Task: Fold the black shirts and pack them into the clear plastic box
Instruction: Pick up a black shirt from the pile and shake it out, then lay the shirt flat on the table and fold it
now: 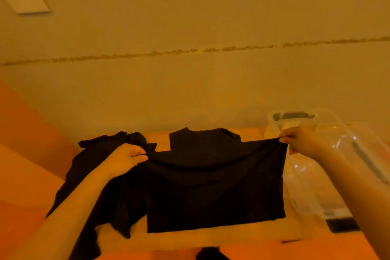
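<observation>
Two hands are at work on one black shirt (215, 183) in the head view, the only view there is. It lies mostly flat on the orange table (25, 196), its neck end pointing away toward the wall, with the near part lifted and stretched between the hands.

Left hand (124, 157): thumb and fingers are closed in a pinch on the left corner of the raised edge. Right hand (301, 140): fingers curled together, pinching the right corner, held slightly higher. The cloth sags in a shallow curve between the two grips.

I'd judge the shirt light, soft and limp, with no stiffness of its own, so it will droop wherever it is not supported. Corners and hems look like the sensible places to hold, as both hands do now; a grip in the middle would likely bunch it. It does not look slippery or fragile.

More black shirts (99, 175) lie in a crumpled heap just to the left, partly under the left forearm. At the right stands the clear plastic box (316, 175), touching or nearly touching the held shirt; something dark sits at its far end, too blurred to name.
</observation>
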### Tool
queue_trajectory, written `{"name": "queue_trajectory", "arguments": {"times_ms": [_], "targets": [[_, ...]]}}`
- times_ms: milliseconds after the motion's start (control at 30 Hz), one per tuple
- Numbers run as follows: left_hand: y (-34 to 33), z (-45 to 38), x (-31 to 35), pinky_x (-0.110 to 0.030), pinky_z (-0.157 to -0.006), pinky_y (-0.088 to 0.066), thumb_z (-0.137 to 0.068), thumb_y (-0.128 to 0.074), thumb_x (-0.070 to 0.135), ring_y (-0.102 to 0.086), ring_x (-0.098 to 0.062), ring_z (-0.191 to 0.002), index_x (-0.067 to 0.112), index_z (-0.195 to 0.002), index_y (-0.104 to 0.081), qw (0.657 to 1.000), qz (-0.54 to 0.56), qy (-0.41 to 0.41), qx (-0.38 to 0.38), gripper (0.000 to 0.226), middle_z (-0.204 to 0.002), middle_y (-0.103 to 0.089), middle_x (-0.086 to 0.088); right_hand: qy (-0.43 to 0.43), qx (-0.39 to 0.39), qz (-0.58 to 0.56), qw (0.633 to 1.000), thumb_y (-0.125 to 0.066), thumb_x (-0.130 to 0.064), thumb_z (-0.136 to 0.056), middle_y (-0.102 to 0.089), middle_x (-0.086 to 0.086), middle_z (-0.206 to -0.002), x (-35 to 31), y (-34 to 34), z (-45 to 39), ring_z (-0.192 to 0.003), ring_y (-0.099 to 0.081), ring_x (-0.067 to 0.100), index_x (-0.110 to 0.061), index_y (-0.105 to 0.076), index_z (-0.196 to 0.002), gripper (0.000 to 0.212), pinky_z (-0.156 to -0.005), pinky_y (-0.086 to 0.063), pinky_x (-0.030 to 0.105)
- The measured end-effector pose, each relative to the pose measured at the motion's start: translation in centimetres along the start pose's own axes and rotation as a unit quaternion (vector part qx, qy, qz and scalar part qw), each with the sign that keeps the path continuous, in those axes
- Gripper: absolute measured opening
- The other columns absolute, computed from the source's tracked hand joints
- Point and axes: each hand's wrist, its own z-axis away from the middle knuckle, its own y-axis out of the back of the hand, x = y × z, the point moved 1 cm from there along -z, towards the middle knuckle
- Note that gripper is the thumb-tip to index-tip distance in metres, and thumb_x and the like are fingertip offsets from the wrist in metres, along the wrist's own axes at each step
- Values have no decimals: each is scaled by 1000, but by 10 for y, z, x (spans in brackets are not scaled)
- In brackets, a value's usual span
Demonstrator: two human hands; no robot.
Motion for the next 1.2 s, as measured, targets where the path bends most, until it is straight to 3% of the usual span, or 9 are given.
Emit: {"name": "queue_trajectory", "arguments": {"times_ms": [200, 267, 400, 567, 700, 800, 867, 967, 1200], "targets": [[19, -119, -3, -35, -75, -45, -91, -59, 19, -61, -29, -84, -1, -91, -68, 997, 17, 74, 16, 22, -87, -65, -18, -18, -57, 93, 994, -56, -5, -90, -62, 16, -77, -25, -10, -139, -72, -65, 26, -1, -62, -85, 8, -65, -52, 34], [15, -157, -5, -31, -77, -40, -92, -55, 15, -60, -29, -93, -2, -101, -65, 991, 33, 87, 94, 21, -96, -64, -18, -38, -37, 102, 993, -54, -5, -90, -65, 18, -93, -31, -25, -177, -80, -68, 17, -2, -62, -96, 11, -69, -53, 27], [-30, -175, -5, -42, -97, -42, -93, -51, 15, -51, -34, -115, 1, -130, -47, 961, -60, 112, 248, 40, -129, -53, -19, -77, 44, 74, 993, -45, -3, -93, -49, 23, -130, -37, -72, -198, -115, -51, 36, -2, -40, -135, 42, -89, -43, 40], [-149, -126, -4, -42, -100, -39, -84, -58, 36, -50, -30, -124, 12, -129, -51, 955, -239, -106, 141, 52, -136, -51, -12, 79, -6, 126, 989, -42, -30, -97, -28, 9, -152, -38, -169, -134, -139, -27, 22, -12, -29, -145, 53, -111, -25, 31], [-192, -99, -29, -44, -101, -34, -78, -54, 50, -35, -29, -132, 16, -136, -36, 945, -308, -90, 67, 70, -141, -42, -10, 114, -60, 204, 971, -35, -40, -98, -2, 3, -157, -9, -213, -102, -144, 4, 17, -18, -13, -149, 60, -115, -5, 35], [-205, -86, -53, -48, -113, -17, -65, -72, 51, -24, -28, -134, 15, -137, -34, 940, -330, -77, 45, 89, -142, -40, -13, 99, -53, 250, 962, -18, -48, -98, -26, 7, -152, 23, -220, -82, -141, -14, 20, -15, -27, -144, 58, -111, -19, 40], [-208, -79, -63, -43, -112, -1, -70, -67, 51, -10, -30, -141, 15, -139, -29, 937, -337, -83, 39, 87, -143, -36, -12, 89, -56, 265, 959, -4, -49, -98, -41, 6, -144, 47, -219, -70, -136, -26, 19, -15, -35, -139, 62, -111, -25, 39], [-208, -71, -68, -42, -111, 2, -84, -34, 51, 6, -25, -144, 17, -146, -16, 937, -335, -92, 40, 73, -148, -27, -10, 72, -66, 264, 960, -2, -50, -98, -38, 4, -145, 72, -210, -60, -137, -19, 14, -17, -27, -141, 60, -113, -7, 32], [-219, -45, -60, -43, -112, -2, -92, -21, 51, -18, -26, -139, 13, -144, -21, 942, -312, -118, 42, 64, -149, -28, -12, 110, 15, 246, 963, 4, -57, -93, -14, 0, -151, 75, -218, -33, -142, -9, 17, -17, -12, -145, 67, -118, -6, 35]]}}
